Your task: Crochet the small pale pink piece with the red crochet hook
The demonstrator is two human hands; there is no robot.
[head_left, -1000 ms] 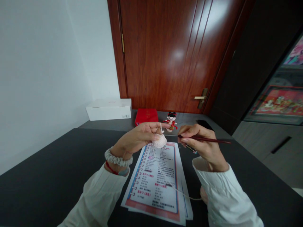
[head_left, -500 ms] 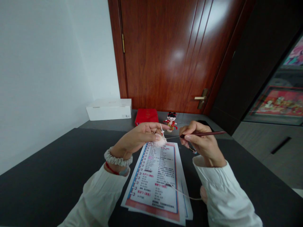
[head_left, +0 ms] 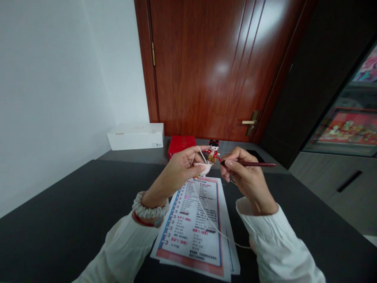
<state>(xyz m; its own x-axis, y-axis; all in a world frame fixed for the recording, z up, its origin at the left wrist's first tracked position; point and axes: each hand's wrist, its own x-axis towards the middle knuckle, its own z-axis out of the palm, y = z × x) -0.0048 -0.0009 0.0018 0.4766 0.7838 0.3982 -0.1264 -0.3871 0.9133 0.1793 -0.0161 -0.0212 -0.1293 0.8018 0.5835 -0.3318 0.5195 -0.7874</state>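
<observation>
My left hand (head_left: 187, 167) pinches a small pale crocheted piece (head_left: 205, 169) between thumb and fingers. Pale yarn (head_left: 202, 154) loops over its raised index finger. In my right hand (head_left: 244, 169) is a crochet hook (head_left: 259, 164) with a dark red handle, held like a pen. Its thin metal shaft points left and meets the top edge of the crocheted piece; the tip is hard to make out. A strand of yarn (head_left: 208, 217) hangs from the left hand across the printed sheets (head_left: 194, 236) and runs under the right forearm.
Behind the hands stand a small black-haired doll (head_left: 213, 146), a red box (head_left: 176, 145) and a long white box (head_left: 137, 136). A dark flat object (head_left: 255, 155) lies behind my right hand. The black table (head_left: 73, 212) meets a wooden door (head_left: 206, 70) area at the back.
The crocheted piece and left hand have risen slightly and shifted right. The right hand has moved a little left, bringing the hook closer. The yarn strand now crosses more of the sheet.
</observation>
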